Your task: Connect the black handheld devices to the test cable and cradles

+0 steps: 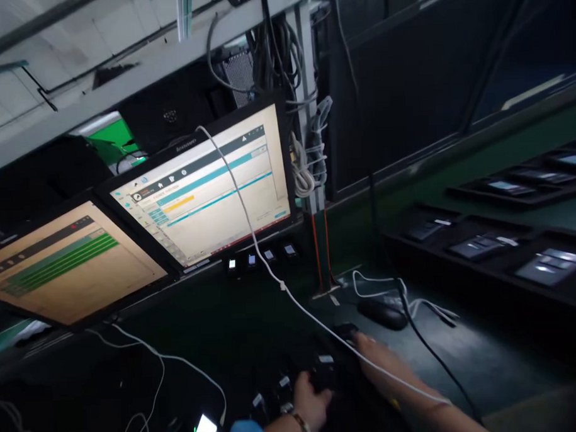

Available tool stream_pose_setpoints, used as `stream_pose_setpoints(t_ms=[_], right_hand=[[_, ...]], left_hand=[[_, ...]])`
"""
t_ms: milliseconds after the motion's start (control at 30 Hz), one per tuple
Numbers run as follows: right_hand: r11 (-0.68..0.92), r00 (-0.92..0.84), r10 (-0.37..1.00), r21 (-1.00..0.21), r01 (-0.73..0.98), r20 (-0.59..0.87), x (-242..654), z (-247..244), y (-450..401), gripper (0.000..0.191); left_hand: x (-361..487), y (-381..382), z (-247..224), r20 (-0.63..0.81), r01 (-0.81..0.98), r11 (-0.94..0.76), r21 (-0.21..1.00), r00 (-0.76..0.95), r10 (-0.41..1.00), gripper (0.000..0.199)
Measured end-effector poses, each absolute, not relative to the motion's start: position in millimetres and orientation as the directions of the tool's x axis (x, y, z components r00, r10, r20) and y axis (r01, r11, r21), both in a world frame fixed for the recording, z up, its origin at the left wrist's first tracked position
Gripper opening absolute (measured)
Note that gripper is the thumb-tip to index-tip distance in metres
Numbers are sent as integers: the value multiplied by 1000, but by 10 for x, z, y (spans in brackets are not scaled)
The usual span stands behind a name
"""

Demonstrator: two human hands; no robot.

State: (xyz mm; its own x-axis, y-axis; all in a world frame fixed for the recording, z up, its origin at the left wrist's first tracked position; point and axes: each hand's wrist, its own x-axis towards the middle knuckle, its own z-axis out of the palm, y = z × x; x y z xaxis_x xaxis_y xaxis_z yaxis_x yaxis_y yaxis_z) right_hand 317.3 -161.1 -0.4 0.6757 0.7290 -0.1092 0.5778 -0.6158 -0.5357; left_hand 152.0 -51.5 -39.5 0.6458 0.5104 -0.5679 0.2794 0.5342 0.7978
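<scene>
My left hand, with a bracelet at the wrist, is at the bottom centre, its fingers curled against a small black device with a pale label. Just beyond and to the right, my right hand reaches in with its fingers closed at a dark object. That object is too dim and blurred to name. Left of my left hand are small dark pieces with white labels. A white cable hangs across the view, passing in front of my right forearm.
Two lit monitors, a right one and a left one, stand behind the bench. Several small lit devices sit below. A black mouse and black trays of devices lie right. A lit device is at the bottom.
</scene>
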Motion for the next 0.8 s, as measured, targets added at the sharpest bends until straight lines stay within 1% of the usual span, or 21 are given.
stream_pose_setpoints(t_ms=[33,67,100,167,233,267,333,367,400,433,533,600,667,733,800], right_hand=[[-559,627,769,-611,561,-128,3083,153,-1656,29],[-485,577,808,-693,534,-121,2981,300,-1697,29],[-419,539,835,-761,496,-108,2868,432,-1729,30],[-311,516,855,-848,429,-52,2624,635,-1763,32],[-225,520,853,-881,416,28,2380,770,-1757,32],[-186,519,851,-883,430,74,2266,819,-1741,31],[-107,497,852,-873,476,166,2064,900,-1689,28],[-73,479,854,-863,500,205,1979,934,-1658,27],[-42,461,854,-852,523,241,1903,962,-1625,26],[-16,444,853,-836,548,275,1837,984,-1592,25],[16,415,840,-780,625,350,1686,1015,-1508,23],[23,415,827,-761,649,380,1617,1021,-1474,21],[38,418,815,-758,651,400,1569,1034,-1460,20],[57,408,808,-746,663,424,1537,1062,-1462,21],[77,384,803,-717,692,456,1518,1095,-1471,22]], left_hand=[[1433,-489,-253,-557,219,580,784,660,504,56],[1341,-457,-100,-548,157,646,747,696,464,58],[1250,-420,55,-548,102,720,686,724,419,58],[1077,-339,337,-543,24,812,583,755,367,47],[924,-271,556,-558,-41,880,473,759,336,36],[856,-250,640,-553,-72,905,420,770,318,36],[730,-238,769,-498,-134,933,334,816,295,51],[672,-243,817,-453,-158,937,311,842,292,59],[615,-253,855,-409,-181,935,304,862,300,63],[559,-262,885,-377,-197,931,309,873,310,62],[396,-266,916,-347,-172,930,326,893,287,47],[298,-243,889,-367,-122,941,316,898,240,43],[220,-215,841,-412,-87,947,309,885,216,46],[169,-202,795,-448,-71,943,326,866,221,49],[139,-209,767,-451,-62,927,371,860,238,52]])
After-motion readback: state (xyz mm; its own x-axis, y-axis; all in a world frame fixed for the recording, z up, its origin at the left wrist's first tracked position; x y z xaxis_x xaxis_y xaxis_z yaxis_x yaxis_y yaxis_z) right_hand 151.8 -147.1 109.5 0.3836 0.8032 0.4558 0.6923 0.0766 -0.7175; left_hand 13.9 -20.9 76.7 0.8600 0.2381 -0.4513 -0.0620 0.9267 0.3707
